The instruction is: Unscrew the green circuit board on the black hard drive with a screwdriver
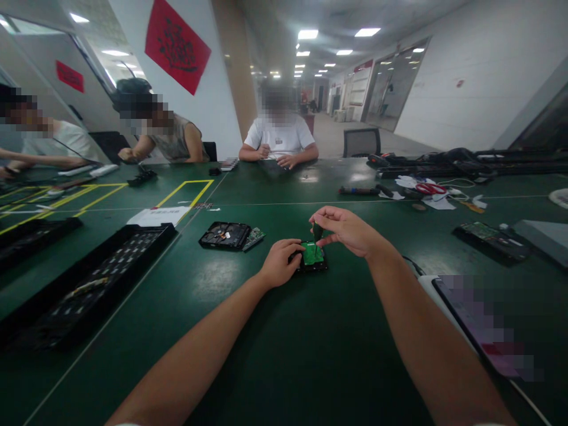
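In front of me a hard drive [320,267] lies on the table with its green circuit board [313,254] facing up. My left hand [283,260] is closed on the drive's left side, fingers over the board's edge and thumb nearer me. My right hand [339,229] grips a screwdriver [318,231] by its dark handle, held upright with the shaft pointing down at the board. Whether the tip sits in a screw is too small to tell. Left of my hands lies another drive casing [225,235], with a loose circuit board [254,239] against its right side.
A long black tray [110,278] stands on the left. To the right are a phone [479,331], another drive with a board [490,241], and cables and papers [432,190]. Across the green table [275,343] sits a person [279,139]; two more people are at the left.
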`<state>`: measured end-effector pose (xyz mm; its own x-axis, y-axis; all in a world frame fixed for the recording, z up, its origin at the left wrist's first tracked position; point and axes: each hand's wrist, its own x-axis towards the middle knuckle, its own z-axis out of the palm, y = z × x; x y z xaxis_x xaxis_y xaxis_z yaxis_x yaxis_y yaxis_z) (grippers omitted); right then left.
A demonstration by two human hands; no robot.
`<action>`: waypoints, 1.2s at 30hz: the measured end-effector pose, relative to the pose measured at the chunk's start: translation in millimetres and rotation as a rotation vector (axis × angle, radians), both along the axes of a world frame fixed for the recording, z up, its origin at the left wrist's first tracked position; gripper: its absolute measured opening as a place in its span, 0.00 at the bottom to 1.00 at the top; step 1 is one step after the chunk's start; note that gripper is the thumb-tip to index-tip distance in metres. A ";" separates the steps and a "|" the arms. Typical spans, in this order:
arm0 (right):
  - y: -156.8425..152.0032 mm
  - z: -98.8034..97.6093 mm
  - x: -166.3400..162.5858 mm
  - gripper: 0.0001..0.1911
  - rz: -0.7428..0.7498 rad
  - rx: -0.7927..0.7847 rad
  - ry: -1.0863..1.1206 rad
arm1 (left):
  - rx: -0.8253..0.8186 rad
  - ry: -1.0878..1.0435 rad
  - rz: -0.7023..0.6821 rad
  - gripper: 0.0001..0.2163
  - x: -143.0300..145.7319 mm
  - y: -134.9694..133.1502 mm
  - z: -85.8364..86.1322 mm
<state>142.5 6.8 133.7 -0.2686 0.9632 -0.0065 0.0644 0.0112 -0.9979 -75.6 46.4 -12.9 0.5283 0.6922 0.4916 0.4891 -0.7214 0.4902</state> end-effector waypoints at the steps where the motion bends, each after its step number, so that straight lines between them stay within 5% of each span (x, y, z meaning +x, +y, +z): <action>1: 0.4 -0.6 -0.1 0.07 -0.009 0.001 -0.001 | 0.000 0.000 0.001 0.13 0.0 -0.1 0.1; 36: 7.9 -6.1 3.9 0.08 -0.012 0.007 0.041 | 0.017 -0.005 -0.008 0.12 0.5 -1.6 2.5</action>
